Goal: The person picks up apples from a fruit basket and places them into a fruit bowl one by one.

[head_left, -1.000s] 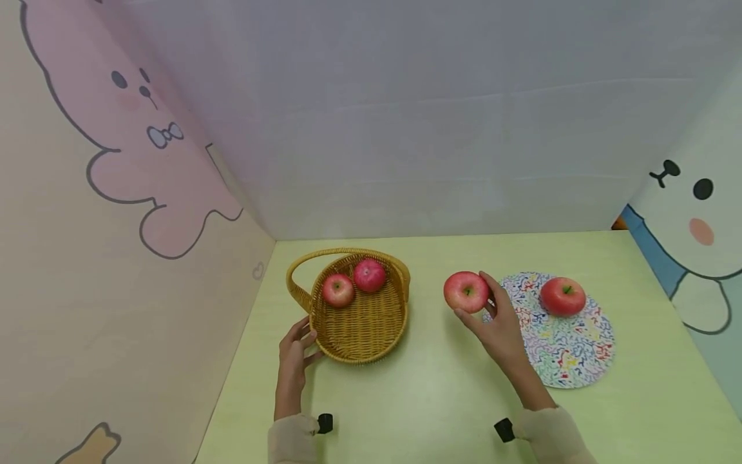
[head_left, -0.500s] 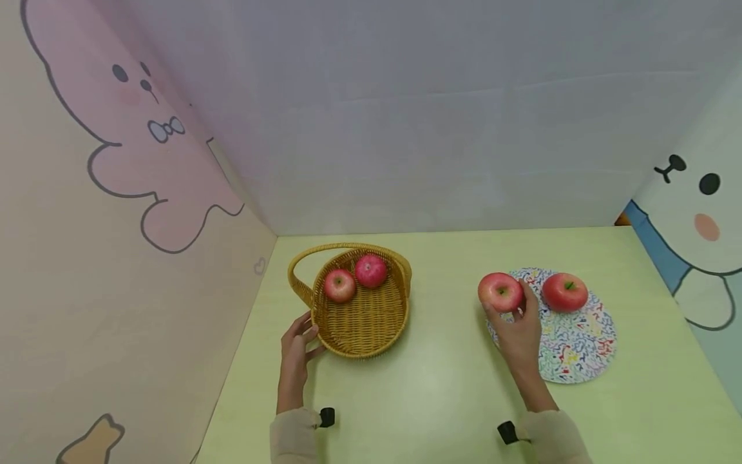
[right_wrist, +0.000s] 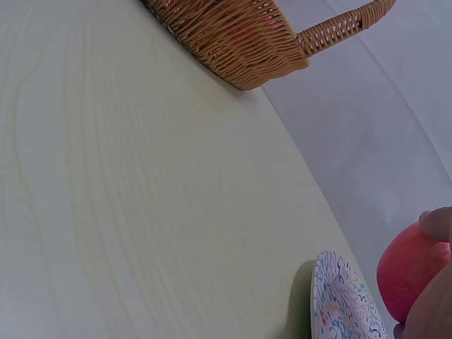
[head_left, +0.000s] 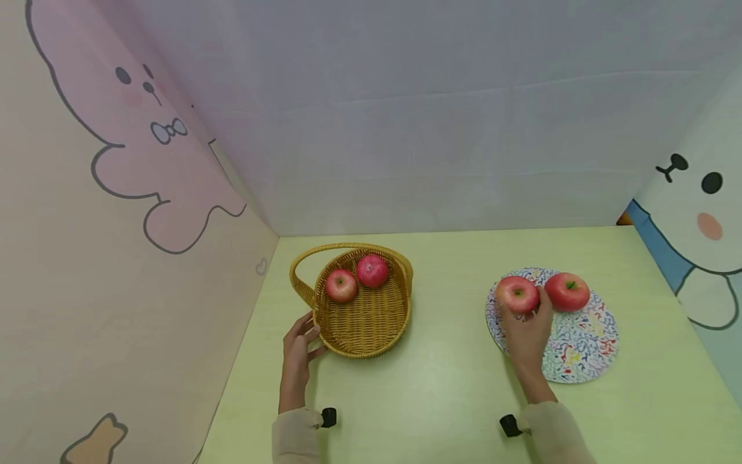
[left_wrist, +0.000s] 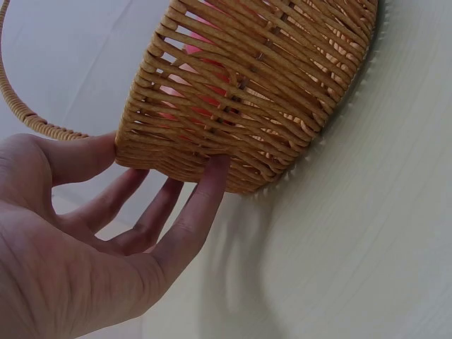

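My right hand (head_left: 529,332) grips a red apple (head_left: 518,294) over the left part of a round, colourfully patterned plate (head_left: 580,354). In the right wrist view, this apple (right_wrist: 409,272) shows beside the plate's rim (right_wrist: 339,304); whether it touches the plate I cannot tell. A second red apple (head_left: 567,292) lies on the plate, to the right of the held one. At the left, my left hand (head_left: 297,351) touches the wicker basket (head_left: 362,328). Its fingertips (left_wrist: 212,173) rest on the woven wall. An apple (head_left: 341,286) and a darker pink round fruit (head_left: 372,270) sit inside.
The basket's arched handle (head_left: 348,245) rises on its far side. The pale green table (head_left: 429,386) spans between basket and plate. A grey-white cloth wall (head_left: 440,142) stands behind, with cartoon-printed panels (head_left: 174,225) at both sides.
My right hand has carried the apple rightward from between basket and plate to over the plate, next to the other apple. The left hand has stayed at the basket.
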`<state>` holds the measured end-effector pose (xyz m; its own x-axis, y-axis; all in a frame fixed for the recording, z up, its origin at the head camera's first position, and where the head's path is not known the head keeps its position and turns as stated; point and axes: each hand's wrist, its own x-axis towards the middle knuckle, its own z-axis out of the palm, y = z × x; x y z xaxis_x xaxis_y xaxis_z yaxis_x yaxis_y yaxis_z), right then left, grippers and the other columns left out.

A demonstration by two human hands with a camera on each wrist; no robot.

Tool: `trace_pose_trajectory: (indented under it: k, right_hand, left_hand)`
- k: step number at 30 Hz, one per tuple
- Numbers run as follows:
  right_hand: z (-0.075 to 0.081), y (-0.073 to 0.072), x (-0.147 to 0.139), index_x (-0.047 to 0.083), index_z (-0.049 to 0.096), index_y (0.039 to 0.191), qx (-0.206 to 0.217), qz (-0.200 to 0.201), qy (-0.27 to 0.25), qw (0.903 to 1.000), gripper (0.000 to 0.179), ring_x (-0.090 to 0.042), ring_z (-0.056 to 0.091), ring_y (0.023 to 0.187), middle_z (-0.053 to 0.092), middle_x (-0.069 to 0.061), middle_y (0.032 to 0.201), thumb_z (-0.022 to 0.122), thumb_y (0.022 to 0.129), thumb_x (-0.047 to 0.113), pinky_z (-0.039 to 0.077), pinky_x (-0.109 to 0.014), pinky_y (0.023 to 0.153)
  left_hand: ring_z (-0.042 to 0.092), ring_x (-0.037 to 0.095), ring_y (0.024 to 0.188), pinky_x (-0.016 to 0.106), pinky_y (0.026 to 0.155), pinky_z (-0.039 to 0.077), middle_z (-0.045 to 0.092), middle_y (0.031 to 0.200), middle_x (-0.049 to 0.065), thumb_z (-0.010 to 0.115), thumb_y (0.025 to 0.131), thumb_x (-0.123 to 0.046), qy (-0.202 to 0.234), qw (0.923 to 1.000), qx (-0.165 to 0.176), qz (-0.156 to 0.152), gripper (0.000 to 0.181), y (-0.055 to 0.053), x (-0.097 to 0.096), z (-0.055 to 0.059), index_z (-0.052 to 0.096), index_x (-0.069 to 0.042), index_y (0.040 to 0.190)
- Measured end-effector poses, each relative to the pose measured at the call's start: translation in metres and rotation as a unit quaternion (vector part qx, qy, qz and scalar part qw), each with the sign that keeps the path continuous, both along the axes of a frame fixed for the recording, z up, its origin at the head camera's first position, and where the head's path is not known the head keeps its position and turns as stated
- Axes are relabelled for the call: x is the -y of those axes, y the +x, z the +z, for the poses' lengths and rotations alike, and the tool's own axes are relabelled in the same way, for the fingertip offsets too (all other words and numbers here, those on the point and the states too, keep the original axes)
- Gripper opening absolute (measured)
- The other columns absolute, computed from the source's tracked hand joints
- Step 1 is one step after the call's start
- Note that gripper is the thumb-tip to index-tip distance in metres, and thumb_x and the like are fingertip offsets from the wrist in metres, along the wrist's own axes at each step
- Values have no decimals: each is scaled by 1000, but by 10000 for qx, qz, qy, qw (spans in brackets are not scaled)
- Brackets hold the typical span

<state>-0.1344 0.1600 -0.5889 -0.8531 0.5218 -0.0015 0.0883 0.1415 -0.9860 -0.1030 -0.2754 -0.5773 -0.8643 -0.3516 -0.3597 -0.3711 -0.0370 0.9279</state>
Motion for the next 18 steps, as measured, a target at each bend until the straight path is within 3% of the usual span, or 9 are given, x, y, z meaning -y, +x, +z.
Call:
trace_pose_trajectory:
  k: [11, 18]
  right_hand:
    - [-10, -9, -4, 14, 26, 164, 336, -147, 209, 9991, 86, -29, 33, 151, 33, -9, 166, 75, 96, 27, 31, -52, 126]
    - [-16, -9, -5, 13, 28, 163, 212, -304, 119, 9992, 84, -28, 34, 149, 35, -8, 165, 76, 95, 25, 30, -50, 127]
  left_hand:
    - [60, 31, 125, 43, 83, 63, 53, 152, 21, 59, 104, -11, 19, 10000, 48, -4, 49, 0, 0, -1, 53, -13, 152]
    - [59, 32, 125, 41, 80, 63, 53, 151, 22, 59, 104, -11, -6, 10000, 5, 25, 48, 1, -1, -1, 54, -12, 152]
